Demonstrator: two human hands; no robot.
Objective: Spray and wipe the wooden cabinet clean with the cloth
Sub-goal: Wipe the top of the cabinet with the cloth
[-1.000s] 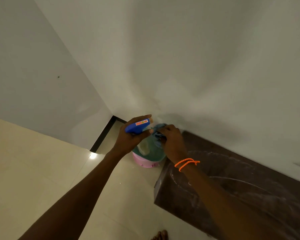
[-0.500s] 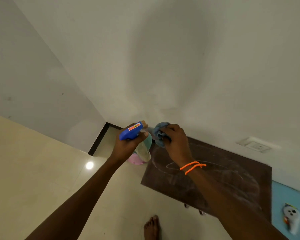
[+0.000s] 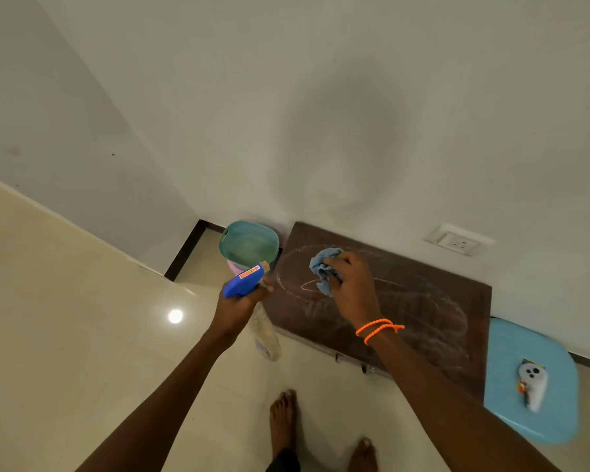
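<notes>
Landmark: cabinet [image 3: 406,301], set against the wall [image 3: 355,97], its top facing up. Cloth [image 3: 322,269] on the cabinet top, toward its left end, under the right hand [image 3: 349,287]. Left hand [image 3: 237,306] with spray bottle [image 3: 252,301] just off the cabinet's left front corner, over the floor [image 3: 65,318]. Bin [image 3: 249,245] on the floor just left of the cabinet, by the wall. Stool [image 3: 532,379] touching the cabinet's right side, toy [image 3: 532,386] on it. Socket [image 3: 457,240] on the wall behind the cabinet's right end. Two feet [image 3: 283,420] on the floor in front of the cabinet.
</notes>
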